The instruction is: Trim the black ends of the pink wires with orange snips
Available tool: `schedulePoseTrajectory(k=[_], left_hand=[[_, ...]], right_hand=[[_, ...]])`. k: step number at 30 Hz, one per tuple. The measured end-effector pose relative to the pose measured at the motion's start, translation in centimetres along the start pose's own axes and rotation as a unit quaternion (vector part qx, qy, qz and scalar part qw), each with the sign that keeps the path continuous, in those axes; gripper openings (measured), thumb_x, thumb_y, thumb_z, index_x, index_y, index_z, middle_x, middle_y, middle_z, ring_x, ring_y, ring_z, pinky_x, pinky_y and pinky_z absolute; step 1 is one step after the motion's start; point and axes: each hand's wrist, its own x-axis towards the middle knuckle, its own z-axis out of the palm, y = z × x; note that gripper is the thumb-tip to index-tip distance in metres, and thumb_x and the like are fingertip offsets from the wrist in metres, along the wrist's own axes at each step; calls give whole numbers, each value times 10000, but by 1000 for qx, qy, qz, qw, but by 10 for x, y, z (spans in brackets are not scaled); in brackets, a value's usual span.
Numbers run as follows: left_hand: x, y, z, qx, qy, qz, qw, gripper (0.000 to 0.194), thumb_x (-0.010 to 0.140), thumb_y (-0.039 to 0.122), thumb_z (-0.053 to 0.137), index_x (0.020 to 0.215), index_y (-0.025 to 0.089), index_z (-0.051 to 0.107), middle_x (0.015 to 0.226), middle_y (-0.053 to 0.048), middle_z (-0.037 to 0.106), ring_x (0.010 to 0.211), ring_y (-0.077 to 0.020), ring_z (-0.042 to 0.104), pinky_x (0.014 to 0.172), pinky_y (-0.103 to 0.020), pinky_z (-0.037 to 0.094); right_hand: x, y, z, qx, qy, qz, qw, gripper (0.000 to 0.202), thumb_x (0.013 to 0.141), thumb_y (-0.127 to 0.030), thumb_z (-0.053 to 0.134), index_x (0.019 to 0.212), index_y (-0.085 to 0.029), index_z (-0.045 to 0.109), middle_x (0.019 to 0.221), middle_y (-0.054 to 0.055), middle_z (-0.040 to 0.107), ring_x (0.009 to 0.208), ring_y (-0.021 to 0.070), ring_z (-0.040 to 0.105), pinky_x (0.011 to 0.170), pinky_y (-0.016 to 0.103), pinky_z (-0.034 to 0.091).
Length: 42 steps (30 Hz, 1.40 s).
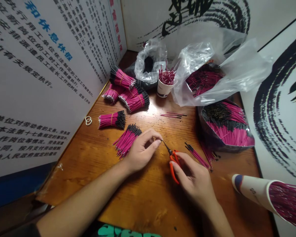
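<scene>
My right hand (196, 174) holds orange-handled scissors (175, 164), their thin dark blades pointing up and left. The blade tips meet the fingertips of my left hand (144, 148), whose thumb and forefinger are pinched together; what lies between them is too small to make out. Just left of that hand lies a loose pile of magenta wires with black ends (127, 141). To the right of the scissors a few more magenta wires (197, 154) rest on the wooden table (138, 200).
Banded wire bundles (112, 119) lie at the back left. Behind stand a paper cup of wires (164, 88) and clear plastic bags (150, 72). An open bag of wires (227, 131) sits at right, near a tipped cup (254, 191). Rubber bands (88, 120) lie by the left panel.
</scene>
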Motion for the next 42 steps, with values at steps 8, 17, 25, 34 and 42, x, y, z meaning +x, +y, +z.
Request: schedulePoseTrajectory(k=[8, 17, 25, 34, 42], left_hand=[[0, 3, 0, -2, -2, 2, 1000, 108, 925, 214, 502, 876, 174, 589, 795, -15, 532, 736, -140, 485, 682, -264, 393], [-1, 2, 0, -1, -1, 0, 1000, 115, 927, 226, 500, 870, 173, 585, 801, -18, 530, 748, -147, 489, 695, -270, 396], [1, 5, 0, -2, -1, 4, 1000, 110, 923, 206, 504, 851, 167, 579, 786, -14, 515, 736, -141, 480, 685, -265, 391], [1, 3, 0, 2, -1, 13, 1000, 115, 923, 195, 504, 851, 168, 589, 788, -15, 525, 742, -141, 487, 690, -265, 394], [0, 3, -1, 5, -4, 14, 1000, 118, 937, 199, 489, 872, 168, 583, 809, -18, 526, 763, -143, 492, 708, -267, 401]], right_hand=[[1, 0, 2, 6, -5, 13, 1000, 149, 910, -270, 566, 1037, -200, 598, 880, 39, 730, 709, 154, 688, 646, 223, 525], [1, -1, 2, 6, -8, 11, 1000, 154, 912, -271, 551, 1036, -196, 601, 851, 33, 728, 705, 156, 691, 657, 225, 531], [1, 0, 2, 10, -8, 7, 1000, 156, 909, -264, 553, 1043, -199, 597, 883, 50, 729, 736, 165, 694, 682, 234, 538], [1, 1, 1, 17, -12, 1, 1000, 143, 924, -264, 545, 1038, -201, 602, 884, 41, 733, 738, 162, 700, 686, 223, 534], [2, -1, 0, -12, -2, -20, 1000, 125, 927, -253, 537, 1025, -201, 595, 837, 31, 736, 669, 155, 696, 623, 218, 520]])
